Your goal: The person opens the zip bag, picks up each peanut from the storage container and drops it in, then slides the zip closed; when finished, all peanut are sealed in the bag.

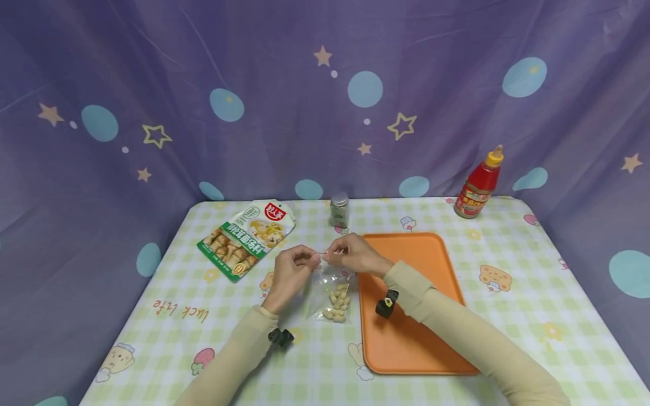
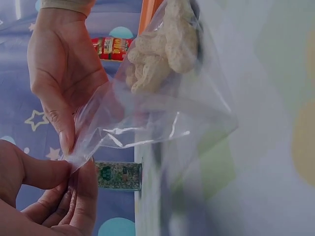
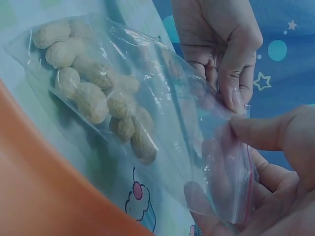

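A clear zip bag (image 1: pixel 318 290) hangs by its top edge between both hands, its lower end close to the tablecloth. Several unshelled peanuts (image 3: pixel 92 101) lie in its bottom part. My left hand (image 1: pixel 291 273) pinches the mouth of the bag between thumb and fingers, as the left wrist view also shows. Right beside it, my right hand (image 1: pixel 359 255) grips the same edge with its thumb on one face and fingers behind the plastic. A red line runs along the seal strip (image 3: pixel 249 189) in the right wrist view. Whether the seal is closed cannot be told.
An orange tray (image 1: pixel 406 349) lies under the right forearm, just right of the bag. Behind the hands stands a small spice jar (image 1: pixel 339 210). A green and white food pouch (image 1: pixel 247 239) lies back left; a red sauce bottle (image 1: pixel 477 189) stands back right, near the curtain.
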A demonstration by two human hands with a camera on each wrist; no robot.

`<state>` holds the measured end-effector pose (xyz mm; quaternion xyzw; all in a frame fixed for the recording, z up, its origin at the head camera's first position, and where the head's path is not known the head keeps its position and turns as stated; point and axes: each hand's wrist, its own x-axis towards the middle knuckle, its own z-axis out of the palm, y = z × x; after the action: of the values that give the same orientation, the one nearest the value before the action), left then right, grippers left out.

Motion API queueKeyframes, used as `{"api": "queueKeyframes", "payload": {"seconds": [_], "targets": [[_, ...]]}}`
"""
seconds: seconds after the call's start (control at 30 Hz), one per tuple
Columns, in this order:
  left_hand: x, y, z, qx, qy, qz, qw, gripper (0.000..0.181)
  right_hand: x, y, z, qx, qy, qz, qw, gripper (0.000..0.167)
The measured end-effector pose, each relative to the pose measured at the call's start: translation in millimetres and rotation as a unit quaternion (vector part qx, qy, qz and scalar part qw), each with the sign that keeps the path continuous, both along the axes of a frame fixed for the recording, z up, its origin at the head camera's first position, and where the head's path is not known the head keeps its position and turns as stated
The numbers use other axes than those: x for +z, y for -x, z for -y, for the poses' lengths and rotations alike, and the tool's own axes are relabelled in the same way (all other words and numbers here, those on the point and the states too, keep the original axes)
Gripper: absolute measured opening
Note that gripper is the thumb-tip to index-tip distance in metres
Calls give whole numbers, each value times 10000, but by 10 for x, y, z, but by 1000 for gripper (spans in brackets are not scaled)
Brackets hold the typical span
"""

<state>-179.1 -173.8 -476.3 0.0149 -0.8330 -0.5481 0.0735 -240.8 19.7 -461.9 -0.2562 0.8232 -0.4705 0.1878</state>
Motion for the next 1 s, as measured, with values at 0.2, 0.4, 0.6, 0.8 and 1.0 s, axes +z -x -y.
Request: {"api": "queueKeyframes", "payload": {"seconds": [0.2, 0.4, 0.6, 0.8, 1.0], "targets": [[-49, 24, 12, 178, 130, 3, 9998, 6, -34, 22, 1, -110, -33, 98, 9999, 19], [-90, 37, 42, 297, 140, -6, 9995, 6, -59, 43, -42, -265, -47, 139, 9995, 18], [-102, 37, 57, 343, 192, 65, 9992, 7, -45, 32, -91, -324, -182, 129, 9992, 18], [-108, 46, 58, 388, 206, 98, 9990, 6, -42, 33, -128, -503, -463, -16, 9977, 17], [-110, 29, 74, 402, 178, 109, 9990, 6, -51, 43, -170, -699, -573, 178, 9958, 20]]}}
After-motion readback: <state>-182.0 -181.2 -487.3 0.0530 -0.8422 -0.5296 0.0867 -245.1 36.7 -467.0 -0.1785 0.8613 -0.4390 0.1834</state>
